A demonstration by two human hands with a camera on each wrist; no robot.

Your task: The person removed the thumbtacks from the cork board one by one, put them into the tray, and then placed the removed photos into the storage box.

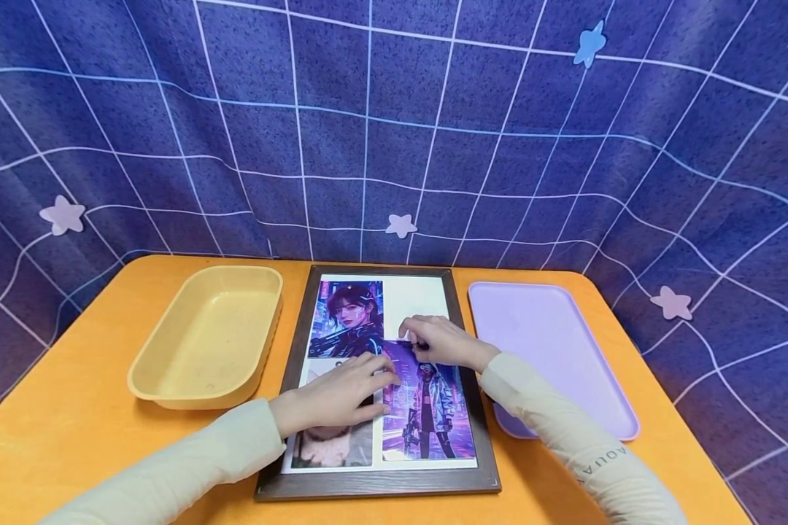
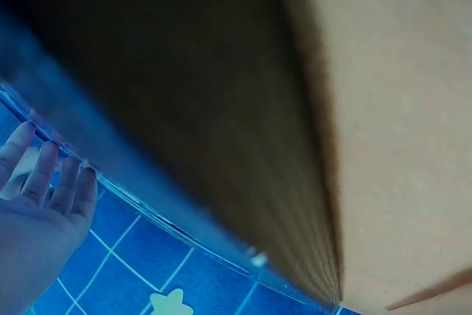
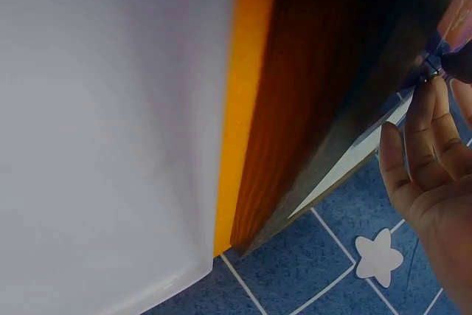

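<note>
A dark-framed board (image 1: 377, 483) with a white face lies on the table and bears several pictures. My left hand (image 1: 341, 390) spreads across the lower left picture (image 1: 331, 448), hiding much of it, with its fingertips at the left edge of the lower right picture (image 1: 427, 408), a purple city scene with a standing figure. At that picture's top edge, my right hand (image 1: 443, 341) bends its fingers and pinches a small shiny piece (image 3: 431, 76), mostly hidden by the fingertips. The upper left picture (image 1: 348, 317) shows a dark-haired figure.
Left of the board stands a yellow basin (image 1: 210, 343). A shallow lilac tray (image 1: 545, 343) lies to the right, partly under the right sleeve. Behind the orange table (image 1: 98, 408) hangs a blue curtain (image 1: 394, 146) with grid lines and stars.
</note>
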